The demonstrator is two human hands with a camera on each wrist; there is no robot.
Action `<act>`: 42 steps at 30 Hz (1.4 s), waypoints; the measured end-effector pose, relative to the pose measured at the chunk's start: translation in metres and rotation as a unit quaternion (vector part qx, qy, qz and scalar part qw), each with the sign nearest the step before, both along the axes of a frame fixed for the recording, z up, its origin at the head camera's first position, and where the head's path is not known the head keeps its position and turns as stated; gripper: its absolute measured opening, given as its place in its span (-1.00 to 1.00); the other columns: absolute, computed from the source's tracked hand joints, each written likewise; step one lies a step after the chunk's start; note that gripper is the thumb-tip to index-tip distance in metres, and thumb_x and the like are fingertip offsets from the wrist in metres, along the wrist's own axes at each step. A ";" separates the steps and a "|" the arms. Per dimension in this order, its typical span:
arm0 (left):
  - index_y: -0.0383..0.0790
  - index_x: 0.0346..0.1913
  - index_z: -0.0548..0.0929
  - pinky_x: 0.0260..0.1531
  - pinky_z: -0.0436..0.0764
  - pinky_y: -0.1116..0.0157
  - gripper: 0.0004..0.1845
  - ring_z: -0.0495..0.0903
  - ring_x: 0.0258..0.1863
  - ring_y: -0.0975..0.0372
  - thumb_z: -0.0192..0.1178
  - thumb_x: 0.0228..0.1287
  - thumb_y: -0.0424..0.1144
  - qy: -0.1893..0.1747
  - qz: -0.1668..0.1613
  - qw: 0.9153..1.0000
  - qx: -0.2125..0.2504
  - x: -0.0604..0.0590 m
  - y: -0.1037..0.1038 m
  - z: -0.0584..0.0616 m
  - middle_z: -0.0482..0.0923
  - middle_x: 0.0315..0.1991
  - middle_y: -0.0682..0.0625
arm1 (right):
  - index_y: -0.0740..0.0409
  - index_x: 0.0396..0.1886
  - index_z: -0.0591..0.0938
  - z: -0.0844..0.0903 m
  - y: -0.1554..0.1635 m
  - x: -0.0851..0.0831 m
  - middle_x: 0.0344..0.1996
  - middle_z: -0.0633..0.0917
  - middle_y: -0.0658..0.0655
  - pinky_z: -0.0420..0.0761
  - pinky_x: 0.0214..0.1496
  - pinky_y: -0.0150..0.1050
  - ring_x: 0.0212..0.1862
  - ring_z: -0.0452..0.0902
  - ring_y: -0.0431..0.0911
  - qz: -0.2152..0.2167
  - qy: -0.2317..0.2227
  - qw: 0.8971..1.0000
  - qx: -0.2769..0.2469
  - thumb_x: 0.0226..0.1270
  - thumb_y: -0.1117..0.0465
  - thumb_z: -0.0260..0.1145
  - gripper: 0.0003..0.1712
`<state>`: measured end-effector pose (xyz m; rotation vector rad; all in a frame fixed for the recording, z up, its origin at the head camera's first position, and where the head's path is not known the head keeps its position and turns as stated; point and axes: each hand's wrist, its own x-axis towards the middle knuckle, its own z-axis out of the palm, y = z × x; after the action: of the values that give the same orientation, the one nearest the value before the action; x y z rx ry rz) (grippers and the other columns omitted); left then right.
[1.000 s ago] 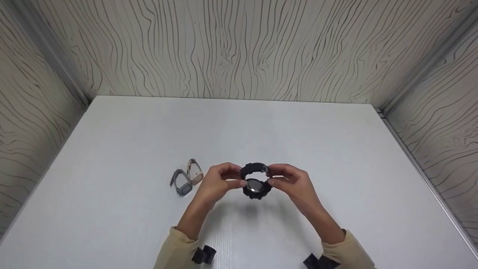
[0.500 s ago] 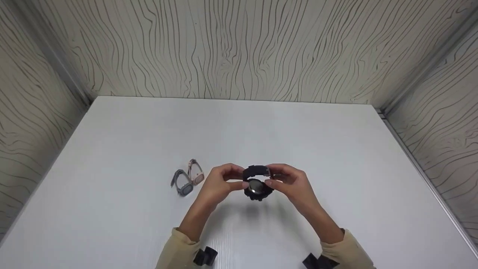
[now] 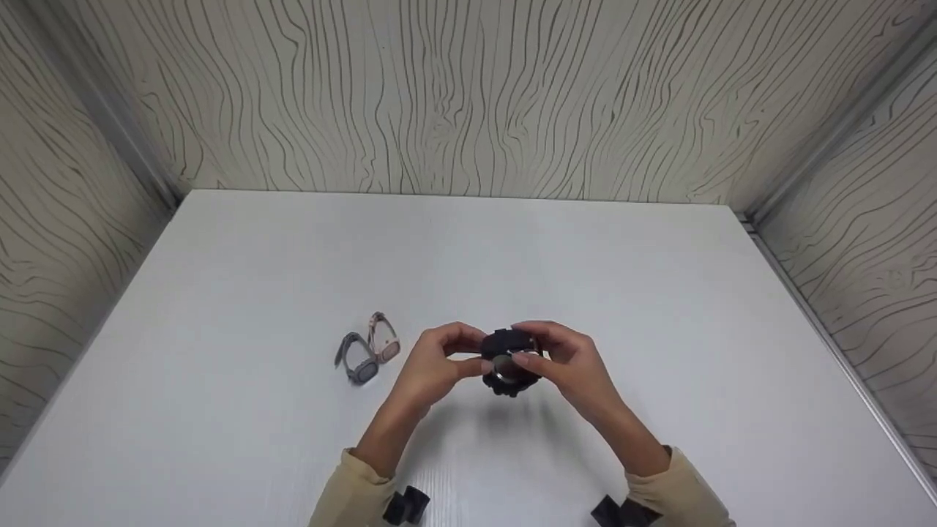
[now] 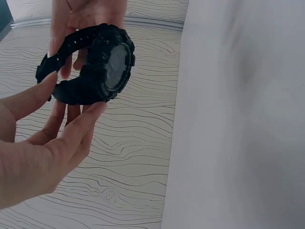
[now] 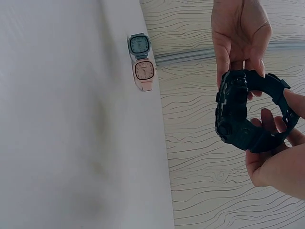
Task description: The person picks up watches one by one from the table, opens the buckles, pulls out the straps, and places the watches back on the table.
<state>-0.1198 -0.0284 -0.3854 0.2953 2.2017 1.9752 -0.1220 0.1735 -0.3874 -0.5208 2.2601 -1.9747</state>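
- Grip: the left hand (image 3: 432,366) and the right hand (image 3: 567,359) together hold the chunky black resin-cased digital watch with a closed loop strap (image 3: 506,362), fingertips pinched on its case and on the strap at either side; neither hand is spread wide.
- Left-wrist view: the left thumb and forefinger tip bear on the lower strap and case edge of the watch (image 4: 93,67); the right hand's fingers show behind the strap loop.
- Right-wrist view: the watch (image 5: 250,112) stands edge-on, its strap forming a ring between the two hands.
- Position: the watch is held clear above the white desk (image 3: 659,293), over its middle and nearer the front edge than the back one.
- Handling, as a judgement: it looks light yet bulky, the case rigid, the strap pliant; the ribbed bezel and strap should give a sure hold, while the smooth glass face is best left untouched.
- Appearance: matt black throughout, with a round grey reflective face and knobbed case flanks.
- Surroundings: a small grey square-faced watch (image 3: 357,359) and a small pink square-faced watch (image 3: 383,338) lie touching, left of the hands, towards the left edge.
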 end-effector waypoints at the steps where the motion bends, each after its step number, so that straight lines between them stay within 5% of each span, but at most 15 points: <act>1: -0.32 -0.19 0.60 -0.14 0.53 0.21 -0.74 0.55 -0.10 0.12 0.31 -0.01 -0.44 0.001 0.000 1.000 -0.002 0.000 0.000 0.000 0.59 -0.22 -0.04 | 0.34 0.00 0.54 0.000 0.000 0.000 -0.15 0.60 0.20 0.46 0.00 -0.27 -0.12 0.46 0.01 0.002 0.003 1.000 0.002 0.14 0.34 0.32 -0.60; 35: -0.27 -0.05 0.58 -0.01 0.50 0.24 -0.69 0.56 -0.13 0.16 0.28 0.13 -0.28 0.058 -0.021 0.998 0.009 -0.002 0.009 0.000 0.58 -0.21 -0.07 | 0.32 -0.05 0.52 0.002 -0.004 0.000 -0.16 0.57 0.25 0.56 -0.06 -0.21 -0.11 0.52 0.02 0.017 0.005 1.000 -0.020 0.19 0.30 0.29 -0.67; 42: -0.28 -0.09 0.59 0.02 0.49 0.23 -0.72 0.55 -0.13 0.16 0.28 0.12 -0.30 0.074 -0.015 0.997 0.002 0.002 0.009 0.002 0.58 -0.20 -0.06 | 0.35 -0.04 0.53 0.002 -0.003 0.000 -0.16 0.56 0.24 0.53 -0.07 -0.31 -0.13 0.47 -0.02 0.035 0.042 0.998 -0.008 0.18 0.34 0.29 -0.66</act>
<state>-0.1183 -0.0191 -0.3836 0.4877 2.2665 2.0006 -0.1222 0.1702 -0.3858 -0.6871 2.2423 -1.9762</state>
